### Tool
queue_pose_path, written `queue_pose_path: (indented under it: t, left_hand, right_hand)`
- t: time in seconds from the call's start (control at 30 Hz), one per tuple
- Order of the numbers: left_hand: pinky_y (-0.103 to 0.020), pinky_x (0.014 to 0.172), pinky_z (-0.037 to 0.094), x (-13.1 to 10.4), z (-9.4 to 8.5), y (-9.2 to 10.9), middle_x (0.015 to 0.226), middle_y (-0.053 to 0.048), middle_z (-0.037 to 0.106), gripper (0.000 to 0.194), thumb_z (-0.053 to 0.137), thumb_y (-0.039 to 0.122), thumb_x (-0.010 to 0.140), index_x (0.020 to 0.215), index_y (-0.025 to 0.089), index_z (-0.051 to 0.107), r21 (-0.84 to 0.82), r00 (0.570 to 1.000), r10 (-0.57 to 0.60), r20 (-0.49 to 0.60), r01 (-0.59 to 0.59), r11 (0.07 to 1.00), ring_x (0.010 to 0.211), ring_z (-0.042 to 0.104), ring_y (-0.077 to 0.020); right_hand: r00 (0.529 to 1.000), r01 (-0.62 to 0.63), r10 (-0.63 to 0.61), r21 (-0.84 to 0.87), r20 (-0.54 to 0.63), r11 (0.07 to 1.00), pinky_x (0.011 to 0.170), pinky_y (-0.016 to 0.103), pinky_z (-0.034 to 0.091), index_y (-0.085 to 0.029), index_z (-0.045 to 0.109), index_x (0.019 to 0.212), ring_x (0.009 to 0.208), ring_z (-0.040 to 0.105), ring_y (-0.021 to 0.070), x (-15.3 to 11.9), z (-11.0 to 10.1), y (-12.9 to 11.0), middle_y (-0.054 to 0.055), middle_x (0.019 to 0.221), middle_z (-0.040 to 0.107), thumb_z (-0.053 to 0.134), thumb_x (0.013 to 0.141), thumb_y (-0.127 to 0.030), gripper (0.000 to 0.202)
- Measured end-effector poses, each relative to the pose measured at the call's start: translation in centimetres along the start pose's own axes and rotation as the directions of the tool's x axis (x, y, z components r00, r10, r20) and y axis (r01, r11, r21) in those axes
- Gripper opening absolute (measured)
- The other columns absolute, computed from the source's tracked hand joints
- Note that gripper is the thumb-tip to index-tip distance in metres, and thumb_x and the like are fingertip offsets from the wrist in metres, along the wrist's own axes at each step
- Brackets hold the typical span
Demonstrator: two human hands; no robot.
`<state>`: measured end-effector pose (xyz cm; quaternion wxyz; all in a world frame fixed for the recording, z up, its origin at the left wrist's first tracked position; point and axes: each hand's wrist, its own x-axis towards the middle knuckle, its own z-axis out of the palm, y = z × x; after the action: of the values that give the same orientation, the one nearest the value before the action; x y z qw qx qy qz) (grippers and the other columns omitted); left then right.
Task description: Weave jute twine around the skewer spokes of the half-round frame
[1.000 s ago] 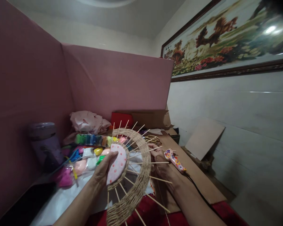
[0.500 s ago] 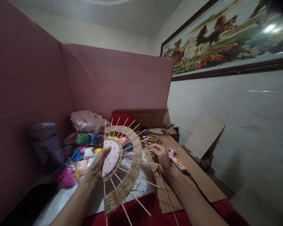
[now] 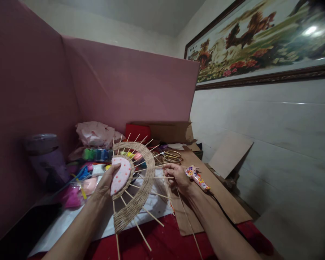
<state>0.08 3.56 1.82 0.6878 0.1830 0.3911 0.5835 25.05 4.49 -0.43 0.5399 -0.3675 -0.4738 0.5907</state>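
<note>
a half-round tan twine weave (image 3: 151, 169) on thin pale wooden sticks (image 3: 142, 234) is held up over the red-covered tabletop (image 3: 165, 234). the left hand (image 3: 105, 182) has its grip closed on the white, pink-dotted half-disc (image 3: 121, 175) at its centre. the right hand (image 3: 178, 177) has curled fingers at the outer stick ends; whether its grip is pinched on one, i cannot tell. just beside it, a flower-patterned, corded tool (image 3: 199, 179) lies on brown cardboard (image 3: 219, 195).

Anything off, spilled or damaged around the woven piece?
Nothing is plainly spilled or broken. Mildly odd: the sticks poke out past the twine band unevenly, longer on the near side than the far side, though perspective may exaggerate that. To its left, the coloured packets lie in a loose jumble.
</note>
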Motion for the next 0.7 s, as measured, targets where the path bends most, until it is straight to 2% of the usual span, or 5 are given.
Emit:
queue_pose_path:
  t: [0.13,0.4,0.5,0.6,0.7]
  left_hand:
    - [-0.034,0.048,0.056,0.5,-0.3,-0.1,0.062,-0.012,0.069,0.024,0.053,0.016,0.076,0.096,0.005,0.059,0.027,0.999,0.039,-0.035,-0.038,0.999,0.051,0.065,-0.0231]
    - [-0.030,0.048,0.055,1.4,-0.9,-0.5,0.064,-0.012,0.069,0.020,0.055,0.018,0.077,0.092,0.005,0.059,0.103,0.996,0.068,-0.060,-0.062,0.993,0.050,0.065,-0.0204]
    - [-0.024,0.042,0.050,1.4,-0.7,-0.7,0.060,-0.009,0.067,0.014,0.059,0.016,0.075,0.086,0.007,0.060,0.183,0.983,0.152,-0.100,-0.132,0.974,0.044,0.061,-0.0165]
    - [-0.019,0.040,0.042,1.6,-0.5,-0.7,0.053,-0.002,0.063,0.013,0.067,0.010,0.065,0.077,0.009,0.060,0.301,0.930,0.329,-0.166,-0.270,0.915,0.039,0.055,-0.0115]
    - [-0.020,0.048,0.040,1.9,-0.5,-0.5,0.055,0.001,0.060,0.026,0.074,0.009,0.055,0.078,0.011,0.061,0.431,0.828,0.514,-0.223,-0.389,0.814,0.044,0.053,-0.0105]
  right_hand:
    - [0.999,-0.004,0.003,-0.019,-0.032,1.000,0.034,0.015,0.016,-0.015,0.058,0.076,0.037,0.027,0.0017,-0.1,0.2,-0.1,-0.006,0.054,0.051,0.058,0.059,-0.020,0.018]
    - [0.992,-0.024,0.012,-0.093,-0.127,0.995,0.030,0.014,0.013,-0.017,0.051,0.063,0.033,0.026,0.0011,0.5,-0.3,0.6,-0.008,0.047,0.047,0.065,0.057,-0.031,0.021]
    - [0.988,-0.023,0.008,-0.102,-0.152,0.994,0.030,0.014,0.013,-0.018,0.052,0.066,0.032,0.025,0.0011,1.0,-0.7,1.0,-0.007,0.047,0.048,0.064,0.056,-0.032,0.021]
    - [0.982,0.004,-0.028,-0.129,-0.189,0.992,0.030,0.015,0.014,-0.018,0.052,0.067,0.032,0.025,0.0021,1.6,-1.3,1.5,-0.008,0.044,0.046,0.064,0.057,-0.034,0.022]
    - [0.974,0.043,-0.077,-0.162,-0.211,0.986,0.031,0.016,0.016,-0.018,0.053,0.066,0.033,0.028,0.0034,2.0,-1.8,1.8,-0.008,0.043,0.044,0.064,0.058,-0.035,0.022]
